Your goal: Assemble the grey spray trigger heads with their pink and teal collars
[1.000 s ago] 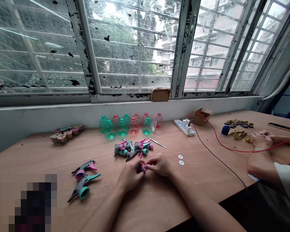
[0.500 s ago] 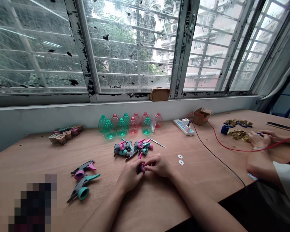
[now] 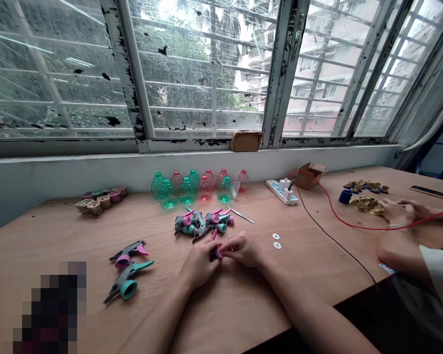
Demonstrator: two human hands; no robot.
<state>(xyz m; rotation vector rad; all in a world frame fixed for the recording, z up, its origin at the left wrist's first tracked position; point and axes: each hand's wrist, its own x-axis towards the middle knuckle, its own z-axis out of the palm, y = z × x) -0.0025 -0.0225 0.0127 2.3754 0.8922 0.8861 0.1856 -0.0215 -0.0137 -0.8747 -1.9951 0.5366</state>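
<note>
Pink plastic showed between the two hands: the round collar (image 3: pixel 219 252) of a dark grey trigger spray head (image 3: pixel 213 255), which was held just above the wooden table (image 3: pixel 239 300). The left hand (image 3: pixel 198 264) was wrapped around the grey body from the left, gripping it and hiding much of it, while the pink trigger (image 3: pixel 214 234) stuck up beyond the fingers. The right hand (image 3: pixel 242 249) came in from the other side, thumb and index finger closed together at the collar; I could not tell whether they pinched its rim or some small part there.

Just beyond the hands lay a heap of similar spray heads (image 3: pixel 205 230) in grey, pink and teal, with a thin metal tool (image 3: pixel 240 215) beside it. To the left, well apart from the left hand, lay a pink-collared spray head (image 3: pixel 129 250) and, nearer the viewer, a teal-collared spray head (image 3: pixel 121 281). Two white washers (image 3: pixel 277 245) lay flat to the right of the right hand. Against the wall stood clear green bottles (image 3: pixel 187 192) and red bottles (image 3: pixel 204 191). At far right, a co-worker's hand (image 3: pixel 395 212) was beside a pile of gold-coloured caps (image 3: pixel 365 205).
</note>
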